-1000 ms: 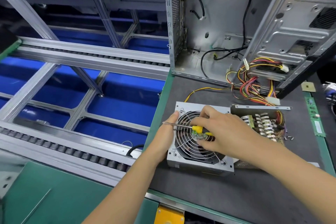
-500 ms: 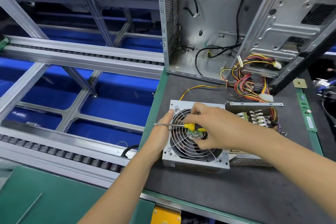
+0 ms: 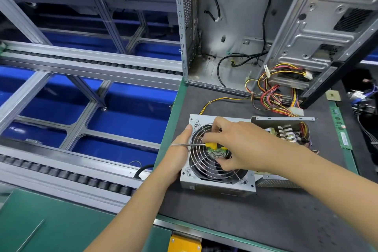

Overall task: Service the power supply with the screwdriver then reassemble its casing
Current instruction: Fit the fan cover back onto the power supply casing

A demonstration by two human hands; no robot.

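1. The power supply [image 3: 216, 182] lies fan side up on the dark mat [image 3: 266, 221], near the mat's left edge. A round green label [image 3: 217, 152] sits at the fan's hub; its print is too small to read.
2. The right hand [image 3: 235, 145] is curled round the screwdriver [image 3: 196, 144], gripping its yellow and black handle over the wire fan guard [image 3: 206, 168]. The bare steel shaft points left, ending just past the left thumb.
3. The left hand [image 3: 180, 153] rests against the left side of the power supply, thumb straight along the top edge; its other fingers are hidden behind the casing, so I cannot tell whether they curl.
4. The right hand covers much of the fan and its hub.
5. To the right, the unit's open half shows coils and capacitors [image 3: 286, 132], with one bundle of coloured wires [image 3: 272, 98] running up into the one open computer case [image 3: 255, 26] behind.
6. One green memory stick [image 3: 341, 127] lies along the mat's right edge; what may be loose screws beside the open half are too small to count.
7. Two roller conveyor rails [image 3: 81, 61] cross on the left.
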